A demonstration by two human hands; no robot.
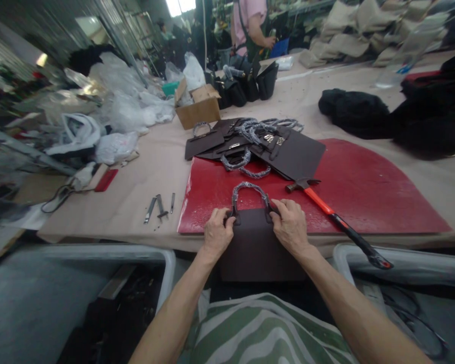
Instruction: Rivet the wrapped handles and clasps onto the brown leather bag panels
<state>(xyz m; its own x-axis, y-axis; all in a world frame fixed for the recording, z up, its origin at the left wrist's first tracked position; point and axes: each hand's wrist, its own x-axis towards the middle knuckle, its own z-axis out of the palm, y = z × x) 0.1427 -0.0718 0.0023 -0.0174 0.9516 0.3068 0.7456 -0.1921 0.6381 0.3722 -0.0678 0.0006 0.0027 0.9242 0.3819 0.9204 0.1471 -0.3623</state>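
While pressed to the near edge of the counter (136, 202), left hand (217, 233) curled shut on the dark bag panel (256, 245) at its handle (249, 194); right hand (290, 226) likewise closed on the other handle base, thumb probably tucked beneath. Panel between both hands, overhanging the red mat (364, 192). Hammer (337, 220) just right of the right hand.

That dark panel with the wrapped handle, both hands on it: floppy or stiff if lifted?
Probably fairly stiff: the dark panel overhangs the table edge without visibly drooping. Its wrapped handle holds an arch, so it likely keeps shape. The left hand and right hand grip its top corners, suggesting light weight.
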